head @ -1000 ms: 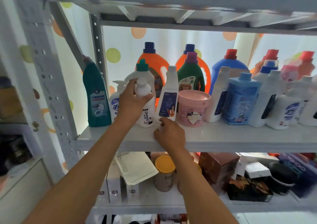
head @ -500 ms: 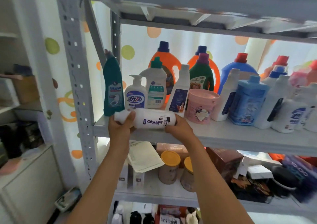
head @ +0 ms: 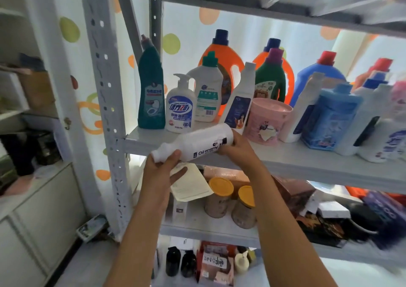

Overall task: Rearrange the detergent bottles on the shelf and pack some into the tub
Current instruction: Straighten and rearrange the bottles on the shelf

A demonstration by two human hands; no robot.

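White "Oil enemy" bottle (head: 195, 144): off the shelf (head: 307, 161), held sideways just in front of its edge. Left hand (head: 163, 168) grips the cap end, right hand (head: 236, 146) the base, likely steadying it for transfer. Pink tub (head: 267, 122) stands on the shelf close behind.

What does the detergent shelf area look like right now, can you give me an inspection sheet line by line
Surface: grey metal shelf, crowded with upright bottles.
Job's things: white Oil enemy bottle held sideways in front of the shelf edge; teal toilet cleaner, pump bottle and pink tub standing on the shelf.
Clutter: yellow-lidded jars and boxes on the lower shelf.
Grippers: left hand grips the cap end; right hand grips the base end.
Cables: nothing seen.
Surroundings: dotted curtain behind; white cabinet to the left.
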